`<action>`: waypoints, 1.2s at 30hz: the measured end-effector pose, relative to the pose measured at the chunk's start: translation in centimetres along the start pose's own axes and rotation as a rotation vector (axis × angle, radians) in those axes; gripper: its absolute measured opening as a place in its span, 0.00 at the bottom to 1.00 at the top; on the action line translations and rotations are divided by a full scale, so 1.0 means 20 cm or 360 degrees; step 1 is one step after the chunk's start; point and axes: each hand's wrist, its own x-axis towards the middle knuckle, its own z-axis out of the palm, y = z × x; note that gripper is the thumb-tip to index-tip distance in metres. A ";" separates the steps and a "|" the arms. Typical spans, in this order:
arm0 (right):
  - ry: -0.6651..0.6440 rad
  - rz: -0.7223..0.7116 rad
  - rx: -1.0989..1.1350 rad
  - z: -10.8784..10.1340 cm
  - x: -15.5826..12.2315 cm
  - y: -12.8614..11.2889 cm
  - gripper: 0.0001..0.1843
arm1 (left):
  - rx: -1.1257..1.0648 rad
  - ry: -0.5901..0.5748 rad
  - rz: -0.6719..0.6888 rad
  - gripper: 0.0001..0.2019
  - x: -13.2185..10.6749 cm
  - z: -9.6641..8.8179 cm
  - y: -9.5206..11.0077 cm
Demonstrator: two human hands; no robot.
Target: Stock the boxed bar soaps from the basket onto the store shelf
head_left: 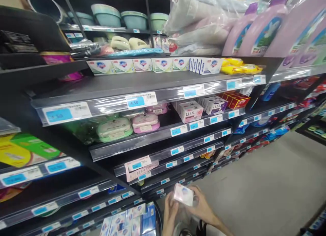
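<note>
A small white and pink soap box (183, 194) is held between both hands at the bottom centre, above the floor. My left hand (169, 210) grips its left end with the fingers closed. Around its right end, my right hand (203, 205) has its fingers curled. The print on the box is too blurred to read. To the left of my left hand stands a container with several packed soap boxes (124, 222), white and blue, its dark rim partly visible.
Ahead, the upper shelf (142, 81) carries a row of white soap boxes (142, 65) and yellow packs (239, 66). Below are green and pink soap dishes (114, 129) and LUX soap boxes (191, 112). Purple detergent bottles (265, 28) stand at upper right. Grey floor (257, 191) lies to the right.
</note>
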 end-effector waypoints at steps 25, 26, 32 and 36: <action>-0.0075 0.0006 0.0495 -0.05 0.09 -0.04 0.37 | 0.0059 0.0009 0.0155 0.32 -0.03 0.00 0.18; -0.0080 0.0026 0.0535 -0.05 0.09 -0.06 0.37 | 0.0072 -0.0027 0.0190 0.31 -0.04 0.00 0.21; -0.0120 0.0122 0.0637 -0.07 0.10 -0.14 0.38 | 0.0014 -0.0199 0.0320 0.35 -0.07 0.01 0.31; -0.0177 0.0115 0.0628 -0.07 0.09 -0.17 0.39 | 0.0057 -0.0216 0.0366 0.40 -0.08 0.01 0.32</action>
